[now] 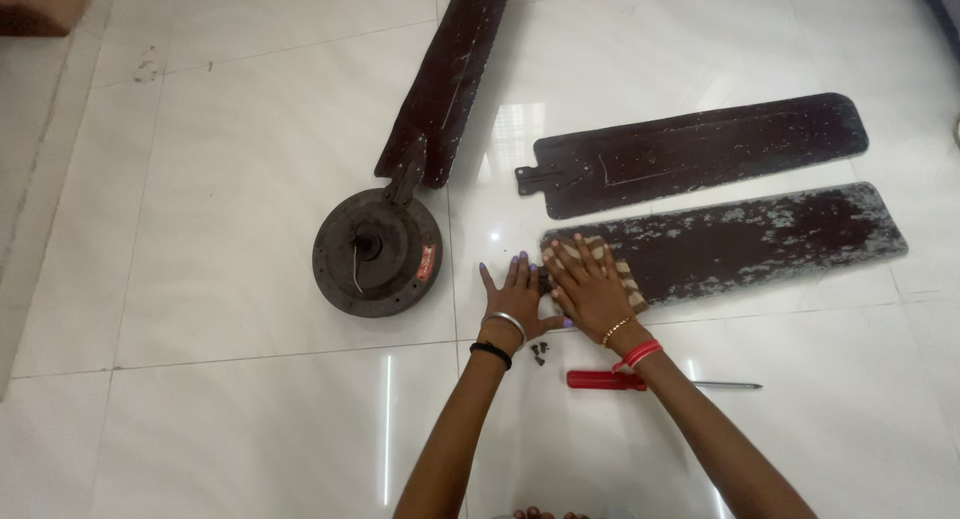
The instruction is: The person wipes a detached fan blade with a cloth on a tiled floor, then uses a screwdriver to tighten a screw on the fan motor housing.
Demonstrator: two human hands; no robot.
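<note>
Cloth [600, 269] under right hand [592, 291] — on blade [740, 241].

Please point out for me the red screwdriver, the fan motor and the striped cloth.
red screwdriver [603, 380]: head view, on its red handle.
fan motor [378, 253]: head view, on the round housing's face.
striped cloth [628, 279]: head view, on the edge beside the right hand [590, 291].

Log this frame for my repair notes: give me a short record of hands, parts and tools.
left hand: flat on the floor tile, fingers spread
right hand: pressing a striped cloth on the dusty fan blade
second loose blade: lying beyond it
fan motor: left, with one blade attached
screws: small pile by the left wrist
screwdriver: red handle, under the right forearm
</note>
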